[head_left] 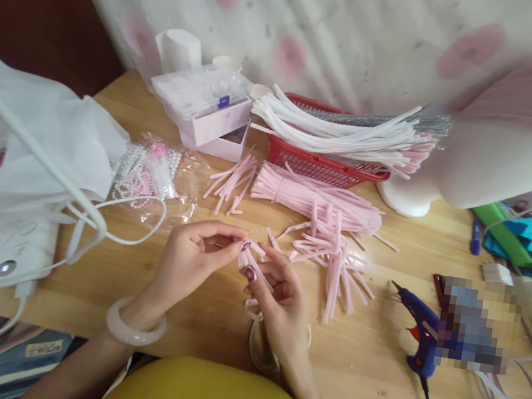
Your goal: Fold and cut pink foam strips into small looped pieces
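Note:
Both my hands meet over the wooden table (pixel 98 281), close to its front edge. My left hand (pixel 197 256), with a pale bangle (pixel 136 323) at the wrist, pinches the upper end of some pink pipe cleaners (pixel 258 266). Around the lower part of the same pieces, my right hand (pixel 283 302) has its thumb and fingers closed. How many pieces are held cannot be made out. Just right of my hands lies a loose heap of bent pink pipe cleaners (pixel 337 257). Behind it rests a tied bundle of straight pink ones (pixel 311 196). Partly behind my right hand is a roll of tape (pixel 263 349).
A blue glue gun (pixel 421 333) with a cable lies at right. At the back, a red basket (pixel 321 164) holds white and silver pipe cleaners (pixel 341 127) beside a white stand (pixel 409 197). Plastic boxes (pixel 210 104), bagged pearl beads (pixel 147 172) and a white cable (pixel 139 244) are left.

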`<state>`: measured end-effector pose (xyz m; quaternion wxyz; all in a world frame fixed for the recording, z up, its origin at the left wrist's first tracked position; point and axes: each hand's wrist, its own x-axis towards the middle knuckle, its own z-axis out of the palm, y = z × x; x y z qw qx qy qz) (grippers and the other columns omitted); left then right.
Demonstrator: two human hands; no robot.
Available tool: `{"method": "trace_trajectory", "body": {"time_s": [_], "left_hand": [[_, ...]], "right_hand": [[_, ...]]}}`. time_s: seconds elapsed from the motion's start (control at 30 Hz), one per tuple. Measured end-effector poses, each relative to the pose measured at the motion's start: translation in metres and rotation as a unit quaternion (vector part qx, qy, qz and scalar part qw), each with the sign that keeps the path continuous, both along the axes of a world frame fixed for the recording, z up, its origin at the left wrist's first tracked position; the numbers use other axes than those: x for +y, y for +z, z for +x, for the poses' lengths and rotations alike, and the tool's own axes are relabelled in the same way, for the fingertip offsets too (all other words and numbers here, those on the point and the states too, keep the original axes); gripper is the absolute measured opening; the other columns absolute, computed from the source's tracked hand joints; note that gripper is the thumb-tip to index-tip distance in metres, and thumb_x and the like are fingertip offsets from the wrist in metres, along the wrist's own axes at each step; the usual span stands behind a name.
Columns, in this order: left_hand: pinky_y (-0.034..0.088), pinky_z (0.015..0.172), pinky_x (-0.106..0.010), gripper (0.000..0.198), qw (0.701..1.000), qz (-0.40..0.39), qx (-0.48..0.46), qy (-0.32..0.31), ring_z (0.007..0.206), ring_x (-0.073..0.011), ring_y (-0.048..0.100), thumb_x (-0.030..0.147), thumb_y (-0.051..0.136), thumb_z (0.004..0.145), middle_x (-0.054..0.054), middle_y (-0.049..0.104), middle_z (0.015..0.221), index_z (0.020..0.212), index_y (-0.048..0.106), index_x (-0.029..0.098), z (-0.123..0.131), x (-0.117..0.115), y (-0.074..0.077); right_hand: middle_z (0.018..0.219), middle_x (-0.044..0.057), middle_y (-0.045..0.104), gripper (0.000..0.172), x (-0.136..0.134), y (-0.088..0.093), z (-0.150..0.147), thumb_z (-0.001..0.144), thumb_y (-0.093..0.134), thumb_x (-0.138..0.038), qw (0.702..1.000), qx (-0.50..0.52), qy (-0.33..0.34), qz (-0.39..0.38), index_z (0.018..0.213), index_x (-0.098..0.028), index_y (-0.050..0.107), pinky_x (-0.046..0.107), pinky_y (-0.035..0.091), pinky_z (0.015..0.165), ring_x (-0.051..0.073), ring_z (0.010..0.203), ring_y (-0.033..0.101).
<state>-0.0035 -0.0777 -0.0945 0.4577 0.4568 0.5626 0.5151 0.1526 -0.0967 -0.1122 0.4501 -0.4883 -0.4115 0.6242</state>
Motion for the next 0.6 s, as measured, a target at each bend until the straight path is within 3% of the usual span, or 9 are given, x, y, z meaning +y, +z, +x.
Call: {"method": "trace_trajectory", "body": {"time_s": [0.3,0.6], "left_hand": [[0.059,0.072,-0.022,0.015,1.0,0.025,-0.017,0.001,0.072,-0.0134,0.071,0.02,0.073,0.074,-0.001,0.076,0.082,0.089,0.073,0.019,0.004,-0.002,-0.003],[0.058,0.068,-0.021,0.008,1.0,0.008,-0.021,0.003,0.07,-0.013,0.071,0.019,0.072,0.074,-0.001,0.076,0.08,0.082,0.074,0.018,0.004,-0.003,-0.003]], "right_hand": [[0.091,0.006,0.07,0.032,-0.005,-0.012,0.003,0.088,0.061,-0.037,0.989,-0.128,-0.003,0.071,0.117,-0.026,0.067,0.024,0.051,0.049,0.015,0.067,0.064],[0.093,0.006,0.07,0.034,-0.007,-0.012,0.004,0.089,0.059,-0.037,0.985,-0.147,0.007,0.085,0.122,-0.028,0.064,0.023,0.053,0.05,0.015,0.068,0.064]]}}
